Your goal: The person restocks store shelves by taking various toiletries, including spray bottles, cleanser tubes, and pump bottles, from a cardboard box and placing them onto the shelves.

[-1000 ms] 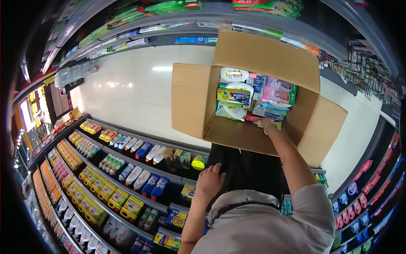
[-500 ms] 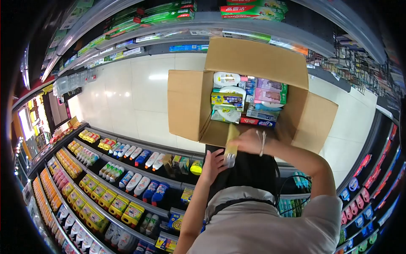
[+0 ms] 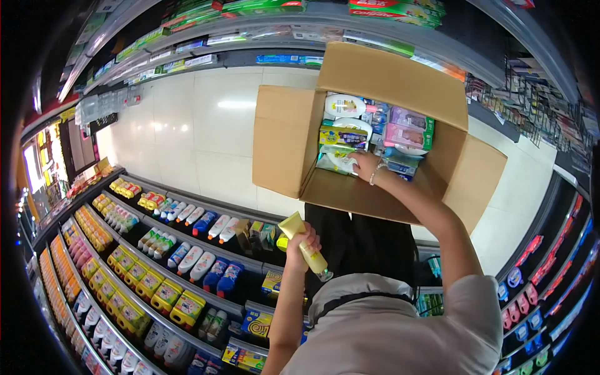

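An open cardboard box [image 3: 390, 65] holds bottles and packets. Inside it, my right hand [image 3: 367, 167] touches a white and green pouch [image 3: 336, 160] at the lower left of the contents; its fingers are bent, and their tips are partly hidden. My left hand [image 3: 301, 248] is wrapped round a pale yellow tube [image 3: 312, 257] with a clear cap, outside the box and below its left flap. Near my right hand lie a yellow packet [image 3: 342, 135], a white bottle [image 3: 345, 105] and pink packs [image 3: 403, 136].
Shelves of yellow bottles [image 3: 167, 295] and white bottles [image 3: 202, 265] run along the lower left. Toothpaste boxes [image 3: 397, 11] stand on the shelf beyond the box. Hanging goods are at the right. Pale floor tiles [image 3: 219, 131] show left of the box.
The yellow tube has come out of the box and passed from my right hand to my left, which has closed round it. My right hand has gone back into the box, farther left.
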### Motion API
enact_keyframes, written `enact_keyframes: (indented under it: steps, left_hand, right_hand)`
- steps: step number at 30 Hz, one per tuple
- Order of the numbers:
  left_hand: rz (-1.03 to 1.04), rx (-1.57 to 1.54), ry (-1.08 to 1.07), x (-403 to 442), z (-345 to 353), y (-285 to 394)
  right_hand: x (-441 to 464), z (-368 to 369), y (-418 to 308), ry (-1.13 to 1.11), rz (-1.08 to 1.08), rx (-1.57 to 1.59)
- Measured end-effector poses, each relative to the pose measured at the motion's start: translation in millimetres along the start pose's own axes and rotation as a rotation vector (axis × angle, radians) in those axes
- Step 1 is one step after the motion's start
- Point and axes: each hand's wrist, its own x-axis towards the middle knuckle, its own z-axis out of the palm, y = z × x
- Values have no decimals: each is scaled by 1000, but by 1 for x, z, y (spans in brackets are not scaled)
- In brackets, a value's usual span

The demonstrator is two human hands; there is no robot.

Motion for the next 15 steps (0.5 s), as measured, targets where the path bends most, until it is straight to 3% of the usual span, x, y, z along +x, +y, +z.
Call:
enact_keyframes:
  steps: [3,6,9,15]
  left_hand:
    - [5,0,63,-10,-7,-4]
    - [-22,2,76,-19,-14,-15]
    - [-25,42,104,-21,-23,-23]
    - [-40,-23,157,-25,-32,-31]
  right_hand:
    - [25,22,12,-422,195,-171]
    - [33,51,5,-390,338,-315]
    - [42,57,-4,-350,464,-229]
    - [67,65,6,-327,309,-373]
